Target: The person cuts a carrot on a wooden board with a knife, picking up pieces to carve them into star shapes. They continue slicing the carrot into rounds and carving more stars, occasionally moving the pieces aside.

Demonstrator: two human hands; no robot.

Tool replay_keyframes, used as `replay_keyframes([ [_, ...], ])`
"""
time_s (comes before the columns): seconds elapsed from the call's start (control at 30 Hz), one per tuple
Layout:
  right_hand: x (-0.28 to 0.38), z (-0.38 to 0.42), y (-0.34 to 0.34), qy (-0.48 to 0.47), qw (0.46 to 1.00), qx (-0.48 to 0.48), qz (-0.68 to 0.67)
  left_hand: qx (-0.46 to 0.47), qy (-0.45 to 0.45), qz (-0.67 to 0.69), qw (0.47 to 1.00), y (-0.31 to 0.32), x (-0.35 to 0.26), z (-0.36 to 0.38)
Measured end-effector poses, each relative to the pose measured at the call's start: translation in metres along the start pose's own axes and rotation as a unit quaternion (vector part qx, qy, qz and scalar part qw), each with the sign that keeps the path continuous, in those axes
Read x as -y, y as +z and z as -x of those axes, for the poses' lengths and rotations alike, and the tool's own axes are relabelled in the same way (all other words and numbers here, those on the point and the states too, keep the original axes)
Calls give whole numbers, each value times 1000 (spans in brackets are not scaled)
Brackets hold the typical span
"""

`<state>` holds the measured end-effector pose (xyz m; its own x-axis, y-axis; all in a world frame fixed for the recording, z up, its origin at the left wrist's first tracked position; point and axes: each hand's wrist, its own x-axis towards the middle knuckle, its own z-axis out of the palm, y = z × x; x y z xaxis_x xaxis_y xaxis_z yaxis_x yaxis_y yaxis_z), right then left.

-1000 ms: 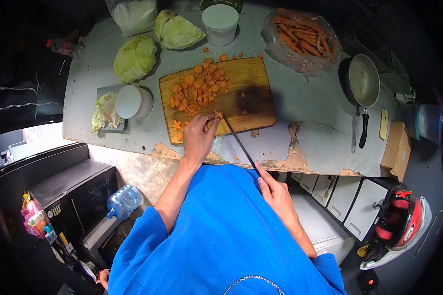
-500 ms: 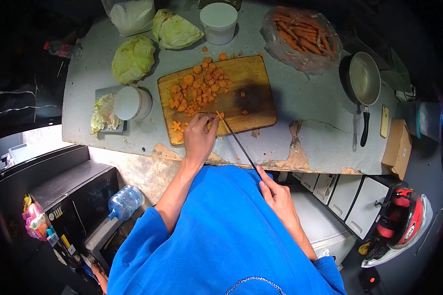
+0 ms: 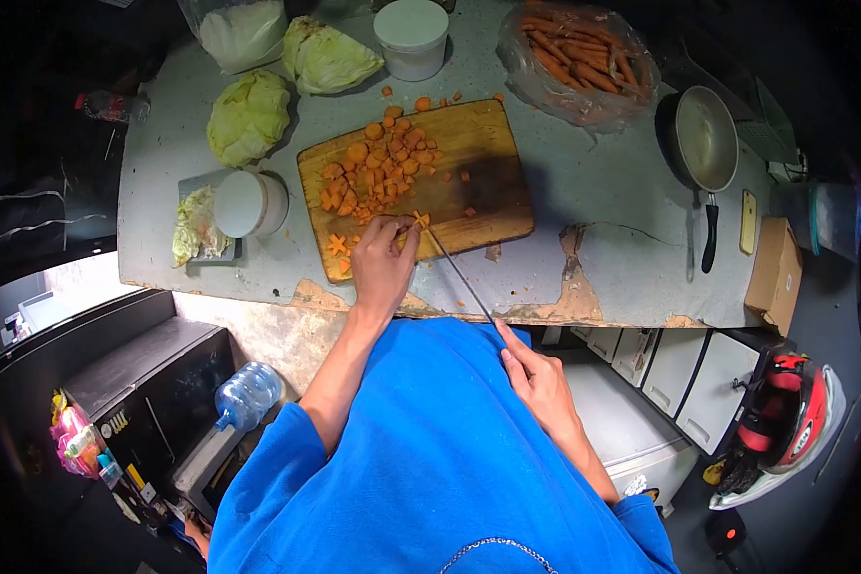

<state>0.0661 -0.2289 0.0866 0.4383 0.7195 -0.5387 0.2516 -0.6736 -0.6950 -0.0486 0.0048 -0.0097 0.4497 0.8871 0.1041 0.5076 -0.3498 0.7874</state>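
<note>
Bench (image 3: 631, 182) chipped nr cutting bd (image 3: 493, 143). L hand (image 3: 381, 268) pinches carrot pc (image 3: 422, 219) on bd. R hand (image 3: 538, 376) grips knife (image 3: 462, 277), blade over bd.

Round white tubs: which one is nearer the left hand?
The round white tub left of the brown wooden cutting board; the other tub stands farther off, behind the board.

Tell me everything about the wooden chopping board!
The chopping board looks wooden: a brown slab, roughly rectangular, with rounded corners and a dark patch on its right. It lies flat, slightly turned, on the grey table. Carrot pieces cover much of its left half. The left hand and knife reach over it; I can't tell whether they touch.
</note>
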Motion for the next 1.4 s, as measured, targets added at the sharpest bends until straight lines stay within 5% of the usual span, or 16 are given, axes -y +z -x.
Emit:
replay_keyframes([
  [0.57,6,-5,-3,-6,996,6,92,12,17,8,1000,-3,3,-3],
  [0.73,8,-11,-24,69,995,75,-16,11,12,7,1000,-2,0,-6],
  [0.93,-22,-13,-28,15,989,37,-141,3,-56,96,994,-12,-11,-1],
  [1.07,31,-47,-12,-22,916,-30,-400,1,10,195,981,-19,-37,6],
  [1.23,68,-90,0,-65,895,-4,-441,1,169,162,972,-32,-65,-1],
  [1.37,78,-88,0,-85,904,-41,-417,52,97,272,956,-37,-69,0],
  [1.4,80,-87,0,-85,905,-40,-416,78,-2,407,910,-38,-74,0],
])
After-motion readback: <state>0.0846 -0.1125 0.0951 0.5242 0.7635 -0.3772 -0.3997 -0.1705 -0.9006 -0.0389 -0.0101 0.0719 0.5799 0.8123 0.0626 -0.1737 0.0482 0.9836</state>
